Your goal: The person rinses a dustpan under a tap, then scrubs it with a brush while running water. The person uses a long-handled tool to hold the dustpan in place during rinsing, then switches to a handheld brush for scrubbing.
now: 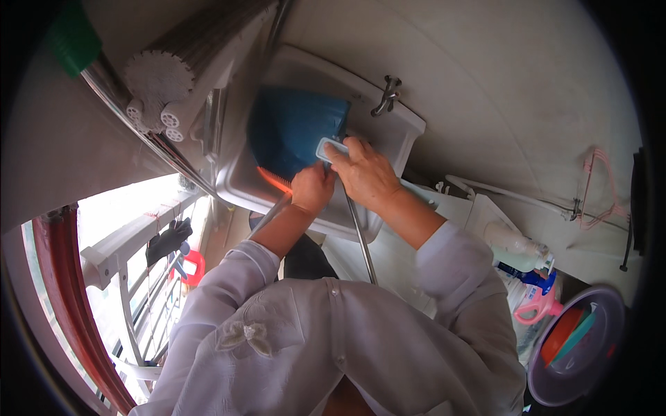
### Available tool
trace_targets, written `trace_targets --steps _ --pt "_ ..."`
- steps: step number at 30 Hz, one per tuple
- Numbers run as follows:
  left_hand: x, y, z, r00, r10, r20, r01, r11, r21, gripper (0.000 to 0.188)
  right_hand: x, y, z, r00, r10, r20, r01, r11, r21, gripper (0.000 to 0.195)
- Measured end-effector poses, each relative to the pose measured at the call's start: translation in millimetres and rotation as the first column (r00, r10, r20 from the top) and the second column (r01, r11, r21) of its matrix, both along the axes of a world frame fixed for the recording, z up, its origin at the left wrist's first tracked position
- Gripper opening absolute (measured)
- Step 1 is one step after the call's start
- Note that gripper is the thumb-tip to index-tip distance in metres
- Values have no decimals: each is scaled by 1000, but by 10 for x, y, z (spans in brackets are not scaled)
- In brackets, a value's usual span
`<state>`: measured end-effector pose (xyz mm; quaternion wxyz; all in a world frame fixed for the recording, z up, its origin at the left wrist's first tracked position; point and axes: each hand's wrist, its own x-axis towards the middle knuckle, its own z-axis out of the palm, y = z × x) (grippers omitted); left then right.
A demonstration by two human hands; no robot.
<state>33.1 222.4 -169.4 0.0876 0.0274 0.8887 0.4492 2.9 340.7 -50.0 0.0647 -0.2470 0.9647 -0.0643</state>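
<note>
A blue dustpan (302, 125) lies tilted in a white sink (299, 67), with a metal pole (360, 234) running from it towards my body. My right hand (367, 171) grips a small white, light-rimmed brush-like object (331, 149) against the dustpan's near edge; its underside is hidden. My left hand (314, 188) is closed at the same edge, beside an orange comb-like strip (274, 179). Another pole (273, 216) passes under my left wrist. What the left fingers hold is hidden.
A metal tap (386, 96) is on the wall behind the sink. At right are bottles (520, 252), a pink-handled container (538, 307) and a purple basin (577, 385) holding orange and green items. At left, a white railing (117, 249) carries hanging dark gloves (169, 242); bundled white pipes (161, 83) lie above.
</note>
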Motion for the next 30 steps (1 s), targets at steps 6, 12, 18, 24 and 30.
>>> trace_targets --steps 6,12,18,24,30 --pt "5 34 -14 999 36 14 -36 998 -53 24 -487 78 61 976 -216 -39 214 975 -57 37" --pt "13 32 -49 999 41 10 -41 998 -41 25 -190 110 -47 1000 -30 5 30 1000 9 36" --pt "77 28 68 997 17 72 -13 998 -58 29 -837 797 -356 934 -320 -156 312 947 -73 32" --pt "31 -2 18 998 -3 55 5 999 -43 25 -579 974 -422 395 -569 721 907 117 -405 46" --pt "33 3 51 999 7 41 -6 1000 -15 26 -541 1180 -809 491 -754 436 796 186 -576 54"
